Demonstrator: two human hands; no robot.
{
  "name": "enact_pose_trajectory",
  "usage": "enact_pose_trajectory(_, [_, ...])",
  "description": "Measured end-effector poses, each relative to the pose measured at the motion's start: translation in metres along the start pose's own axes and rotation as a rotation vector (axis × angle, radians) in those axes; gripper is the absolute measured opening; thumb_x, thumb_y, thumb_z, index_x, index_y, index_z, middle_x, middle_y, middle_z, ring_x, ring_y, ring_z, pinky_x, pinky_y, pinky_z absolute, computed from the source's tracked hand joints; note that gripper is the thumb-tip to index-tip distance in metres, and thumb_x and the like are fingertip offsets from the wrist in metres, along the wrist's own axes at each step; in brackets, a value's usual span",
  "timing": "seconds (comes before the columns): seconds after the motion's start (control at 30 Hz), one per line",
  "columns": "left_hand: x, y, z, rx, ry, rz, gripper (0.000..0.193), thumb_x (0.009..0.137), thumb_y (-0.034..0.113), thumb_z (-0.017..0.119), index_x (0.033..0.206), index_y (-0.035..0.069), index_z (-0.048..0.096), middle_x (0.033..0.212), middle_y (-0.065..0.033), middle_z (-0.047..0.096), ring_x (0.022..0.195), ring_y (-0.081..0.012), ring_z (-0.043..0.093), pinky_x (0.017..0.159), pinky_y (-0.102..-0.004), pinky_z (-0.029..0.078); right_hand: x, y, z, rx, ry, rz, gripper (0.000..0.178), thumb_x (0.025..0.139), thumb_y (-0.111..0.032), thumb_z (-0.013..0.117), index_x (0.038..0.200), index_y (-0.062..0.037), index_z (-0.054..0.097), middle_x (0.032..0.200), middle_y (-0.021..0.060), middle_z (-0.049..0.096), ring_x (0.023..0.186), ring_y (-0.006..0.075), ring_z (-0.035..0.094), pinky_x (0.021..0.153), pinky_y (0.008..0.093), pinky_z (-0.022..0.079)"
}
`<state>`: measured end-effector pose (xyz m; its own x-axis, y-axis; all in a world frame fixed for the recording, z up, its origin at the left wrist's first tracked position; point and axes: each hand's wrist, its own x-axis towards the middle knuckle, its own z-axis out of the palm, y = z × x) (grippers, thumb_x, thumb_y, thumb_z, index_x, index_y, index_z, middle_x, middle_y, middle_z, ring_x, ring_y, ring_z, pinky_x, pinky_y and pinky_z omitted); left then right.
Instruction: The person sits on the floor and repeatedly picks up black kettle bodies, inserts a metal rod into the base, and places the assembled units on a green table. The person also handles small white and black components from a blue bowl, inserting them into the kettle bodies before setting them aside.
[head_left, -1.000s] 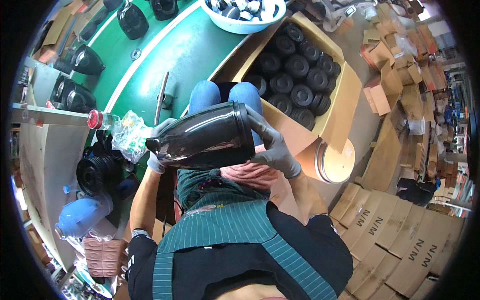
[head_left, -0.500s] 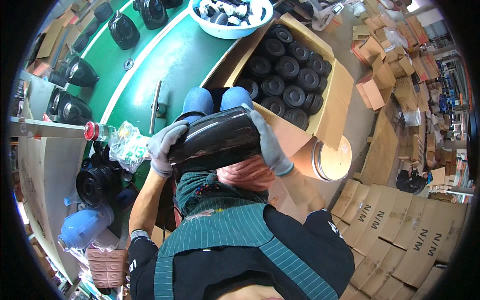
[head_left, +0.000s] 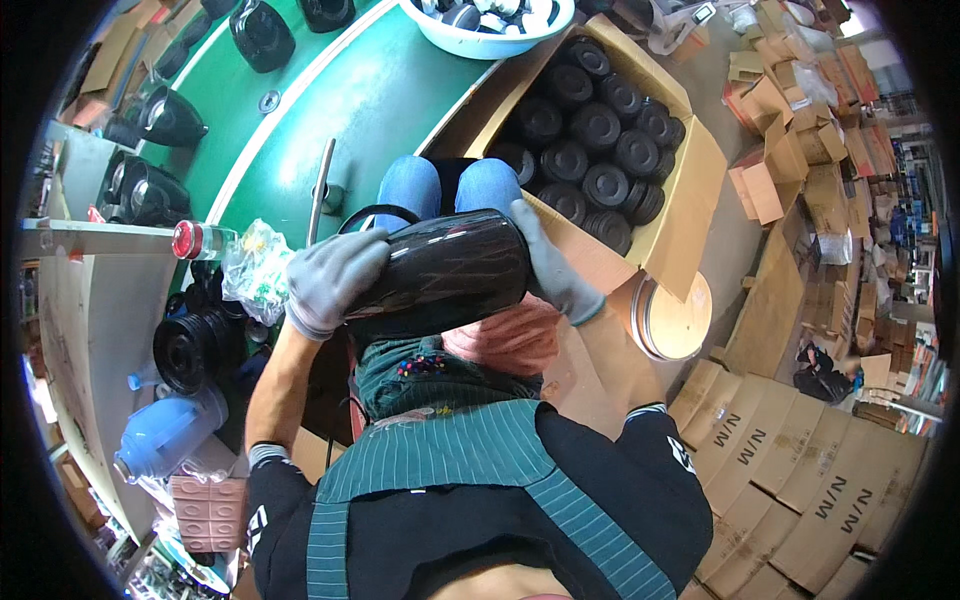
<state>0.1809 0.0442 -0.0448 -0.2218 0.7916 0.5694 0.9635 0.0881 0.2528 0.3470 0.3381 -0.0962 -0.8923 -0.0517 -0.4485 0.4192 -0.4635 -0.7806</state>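
A glossy black jug body [head_left: 450, 270] lies on its side across my lap, held between both gloved hands. My left hand [head_left: 335, 280], in a grey glove, is closed over its left end, with the fingers laid across the top beside a curved black handle [head_left: 378, 213]. Against the other end, my right hand [head_left: 557, 272], also gloved, presses with the fingers along the rounded rim and the palm at the side. The jug's underside, and whatever my hidden fingertips touch there, cannot be seen.
Round black parts [head_left: 597, 127] fill an open carton [head_left: 695, 200] at the right. A blue basin [head_left: 490, 42] of small parts stands beyond. Black jugs [head_left: 262, 37] stand on the green conveyor [head_left: 345, 95]. A red-lidded jar [head_left: 200, 240] and a blue jug [head_left: 165, 435] sit at left.
My left hand has slid further over the top of the jug body, and more of its handle now shows on the far side. The right hand keeps its hold on the other end.
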Motion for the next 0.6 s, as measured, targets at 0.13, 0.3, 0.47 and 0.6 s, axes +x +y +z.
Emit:
enact_pose_trajectory(0.13, [-0.045, -0.021, 0.023, -0.598, 0.126, -0.717, 0.028, 0.09, 0.01, 0.078, 0.116, 0.0, 0.074, 0.109, -0.0079, 0.078, 0.098, -0.0148, 0.073, 0.089, -0.0302, 0.058, -0.018, -0.003, 0.019, -0.646, 0.13, -0.551, 0.11, 0.104, -0.082, 0.036, 0.171, 0.004, 0.021, 0.174, 0.0258, 0.03, 0.162, 0.0382, 0.029, 0.134, 0.0455, 0.02])
enact_pose_trajectory(0.3, [-0.071, -0.018, 0.048, -0.891, 0.15, -0.805, 0.026, 0.093, 0.013, 0.074, 0.114, -0.003, 0.075, 0.107, -0.0076, 0.078, 0.098, -0.0132, 0.071, 0.09, -0.0293, 0.056, -0.001, -0.002, 0.037, -0.7, -0.058, -0.958, 0.112, 0.101, -0.079, 0.048, 0.174, -0.0013, 0.014, 0.179, 0.0262, 0.015, 0.166, 0.0413, 0.018, 0.134, 0.0498, 0.014])
enact_pose_trajectory(0.47, [-0.028, -0.008, -0.017, -0.185, 0.13, -0.206, 0.032, 0.085, 0.012, 0.079, 0.116, 0.001, 0.076, 0.112, -0.0182, 0.08, 0.099, -0.0283, 0.081, 0.087, -0.0345, 0.061, -0.01, -0.01, 0.049, -0.248, -0.011, -0.198, 0.084, 0.117, -0.06, 0.027, 0.17, 0.005, 0.024, 0.175, 0.0216, 0.029, 0.164, 0.0326, 0.027, 0.133, 0.0425, 0.021])
enact_pose_trajectory(0.6, [-0.064, -0.02, 0.019, -0.666, 0.22, -0.684, 0.032, 0.084, 0.007, 0.078, 0.115, 0.001, 0.077, 0.108, -0.0124, 0.081, 0.097, -0.0166, 0.076, 0.086, -0.0311, 0.059, -0.01, -0.016, 0.05, -0.509, -0.006, -0.451, 0.087, 0.116, -0.061, 0.028, 0.17, 0.0062, 0.022, 0.177, 0.0262, 0.025, 0.165, 0.0363, 0.023, 0.133, 0.0428, 0.018])
